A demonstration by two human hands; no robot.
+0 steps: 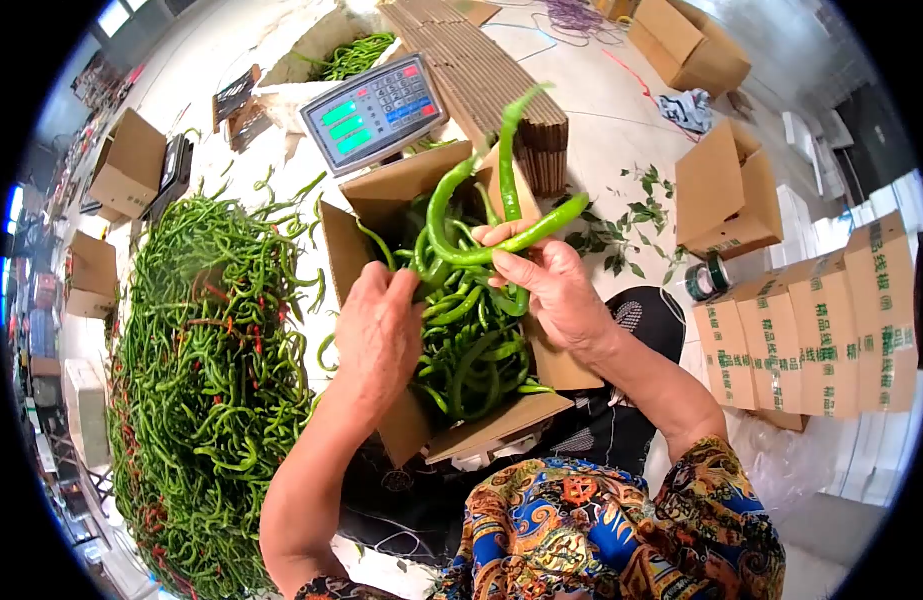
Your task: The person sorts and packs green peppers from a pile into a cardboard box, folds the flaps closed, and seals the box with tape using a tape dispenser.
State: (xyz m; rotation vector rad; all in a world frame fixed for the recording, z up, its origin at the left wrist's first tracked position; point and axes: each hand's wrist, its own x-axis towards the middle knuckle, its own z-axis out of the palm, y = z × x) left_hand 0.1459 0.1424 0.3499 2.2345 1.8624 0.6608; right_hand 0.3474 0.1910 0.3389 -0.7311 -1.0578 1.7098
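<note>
An open cardboard box [501, 437] in front of me is filled with long green chili peppers [471, 350]. Over its right side, my right hand [556, 295] pinches a few green chili peppers [456, 215] between thumb and fingers; one curls upward and another points right. At the left of the box, my left hand [383, 325] has its fingers closed around peppers at the top of the pile, their lower parts hidden by the hand. A digital scale display [373, 113] with lit green panels stands just behind the box.
To the left lies a large heap of green chilies [201, 400] with some red ones. Flattened cardboard [481, 70] is stacked behind the scale. Printed boxes [811, 335], a tape roll [706, 278], an open box [726, 190] and loose leaves [641, 215] are at the right.
</note>
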